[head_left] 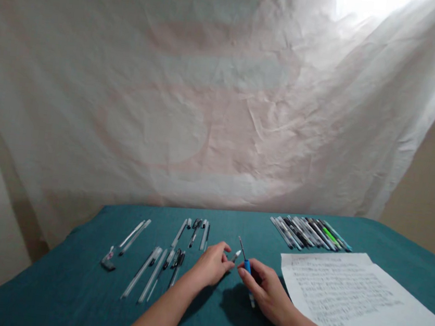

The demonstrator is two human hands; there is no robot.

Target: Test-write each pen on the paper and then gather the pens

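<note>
My left hand (212, 263) is over the middle of the table, its thumb and fingers curled at a short, clear, white-tipped pen piece (235, 256), which it seems to pinch. Just right of it, my right hand (266, 289) grips a slim blue-handled tool (247, 266). A thin dark shaft points up from the handle, and a pale end shows below the fingers. The two held things are close but apart. Left of my left hand lie clear pen barrels (152, 279), dark pen caps (179, 258) and thin refills.
A row of pens (306, 233), one bright green, lies at the back right. Handwritten paper sheets (347, 293) cover the right side. More barrels (134, 235) and a small crumpled clear-and-dark object (108, 260) lie at left. A pale cloth (224, 106) hangs behind the green-covered table (81, 283).
</note>
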